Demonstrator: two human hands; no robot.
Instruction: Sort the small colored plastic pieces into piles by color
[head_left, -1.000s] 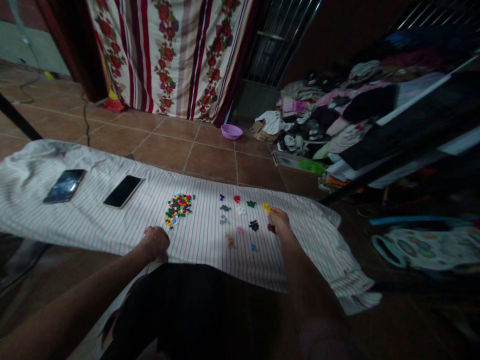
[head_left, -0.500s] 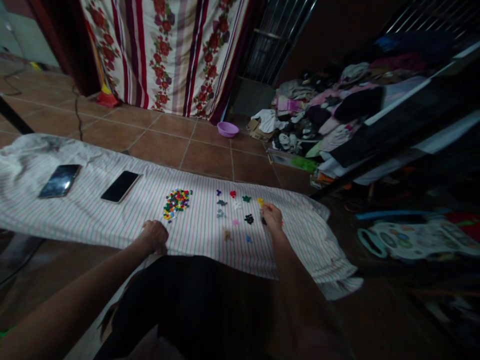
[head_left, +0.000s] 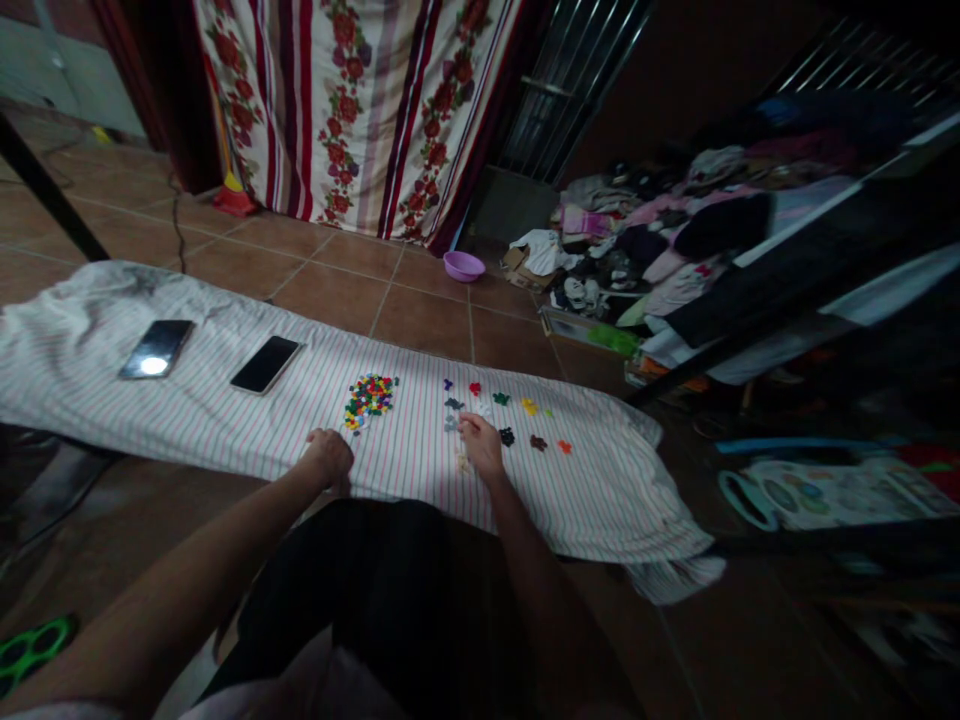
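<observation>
My right hand (head_left: 482,446) hovers over the small sorted groups of beads, its fingertips together above the light grey beads (head_left: 451,424); anything between them is too small to make out. Curled near the cloth's front edge, my left hand (head_left: 330,458) lies just below the mixed bead pile (head_left: 370,398), and its palm is hidden. Around the right hand are dark green beads (head_left: 501,398), yellow beads (head_left: 529,406), black beads (head_left: 507,437), brown beads (head_left: 538,442), orange beads (head_left: 565,446) and red beads (head_left: 475,388). Beige beads (head_left: 462,463) show beside its wrist.
A striped cloth (head_left: 405,460) covers the low table. Two dark phones or tablets, a glossy one (head_left: 156,349) and a phone (head_left: 267,364), lie on its left. Beyond are a purple basin (head_left: 464,266) on the tiles and a heap of clothes (head_left: 637,225).
My right hand has moved left from the yellow beads to the light grey ones, uncovering the brown and orange groups. My left hand stays curled by the pile. The view has shifted slightly.
</observation>
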